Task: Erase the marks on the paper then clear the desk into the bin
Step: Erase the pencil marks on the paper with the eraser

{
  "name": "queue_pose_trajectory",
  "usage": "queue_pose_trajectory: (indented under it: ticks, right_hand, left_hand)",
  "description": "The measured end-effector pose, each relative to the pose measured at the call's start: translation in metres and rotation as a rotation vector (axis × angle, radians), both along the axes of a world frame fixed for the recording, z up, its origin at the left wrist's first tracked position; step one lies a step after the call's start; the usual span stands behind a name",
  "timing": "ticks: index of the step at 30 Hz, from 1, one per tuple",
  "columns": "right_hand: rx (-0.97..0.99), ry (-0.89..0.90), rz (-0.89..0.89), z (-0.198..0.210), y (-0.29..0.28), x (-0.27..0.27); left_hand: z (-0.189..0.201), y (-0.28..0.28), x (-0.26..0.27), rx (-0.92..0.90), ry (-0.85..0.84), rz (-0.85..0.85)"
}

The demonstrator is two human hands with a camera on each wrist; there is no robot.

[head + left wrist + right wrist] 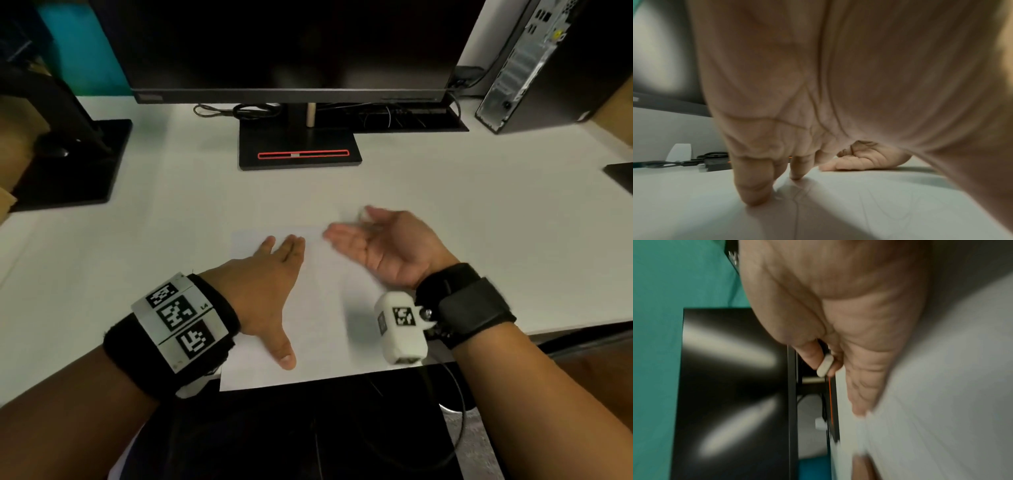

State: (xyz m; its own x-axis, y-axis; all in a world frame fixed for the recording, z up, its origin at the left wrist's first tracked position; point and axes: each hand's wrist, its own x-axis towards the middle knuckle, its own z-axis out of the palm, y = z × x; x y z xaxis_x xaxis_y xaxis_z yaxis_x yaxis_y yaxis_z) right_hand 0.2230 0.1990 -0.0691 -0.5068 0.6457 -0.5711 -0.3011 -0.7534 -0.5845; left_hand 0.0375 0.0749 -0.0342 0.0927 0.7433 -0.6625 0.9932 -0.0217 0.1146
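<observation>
Paper: a white rectangular sheet of paper (318, 308) lies flat on the white desk (479, 222), its near edge at the desk's front edge, between the two hands.
Left hand: the left hand (263, 284) lies palm down on the sheet's left part, fingers straight and spread; in the left wrist view the fingertips (754, 194) press on the paper.
Right hand: the right hand (383, 246) stands on its little-finger edge at the sheet's far right part, palm turned left, the outer fingers stretched out.
Eraser: a small white oblong eraser (825, 365) is pinched between the right thumb and a fingertip, held off the paper; in the head view it is a pale blur.
Faint marks: thin grey lines (797, 194) show on the paper near the left fingertips.
Behind: a black monitor (291, 48) on a black stand.
</observation>
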Motion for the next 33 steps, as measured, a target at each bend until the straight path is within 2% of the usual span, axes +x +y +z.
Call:
queue_pose_trajectory:
  ticks: [3,5,6,8,13,15,17,22,25,28,33]
  right_hand:
    - [0.080,0.032,-0.552,0.005,0.032,0.031]
    - [0.150,0.031,-0.688,0.013,0.037,0.051]
    - [0.184,0.028,-0.647,0.017,0.034,0.057]
    - [0.283,-0.064,-0.375,0.028,0.019,0.062]
    - [0.805,-0.659,0.541,0.038,-0.026,0.069]
    - [1.049,-0.889,0.783,0.035,-0.036,0.074]
    - [1.197,-1.028,0.843,0.034,-0.045,0.076]
    - [1.335,-0.958,0.883,0.022,-0.072,0.064]
    - [1.376,-1.033,0.887,0.020,-0.064,0.066]
    - [1.373,-1.149,0.816,0.021,-0.054,0.073]
    - [1.438,-1.067,0.910,0.017,-0.086,0.057]
  left_hand:
    - [-0.002,0.000,-0.002,-0.004,-0.001,-0.013]
    - [-0.004,0.002,-0.004,-0.013,0.002,-0.020]
    - [-0.004,0.004,-0.005,-0.018,-0.001,-0.013]
    - [-0.003,0.008,-0.007,-0.036,0.007,0.015]
    - [-0.004,0.020,-0.007,-0.043,0.083,0.045]
    - [-0.004,0.020,-0.006,-0.053,0.088,0.052]
    - [-0.004,0.020,-0.006,-0.056,0.091,0.052]
    - [-0.004,0.021,-0.005,-0.060,0.099,0.051]
    - [-0.004,0.021,-0.005,-0.068,0.107,0.048]
    - [-0.004,0.020,-0.003,-0.070,0.108,0.053]
    - [-0.002,0.021,-0.001,-0.072,0.112,0.055]
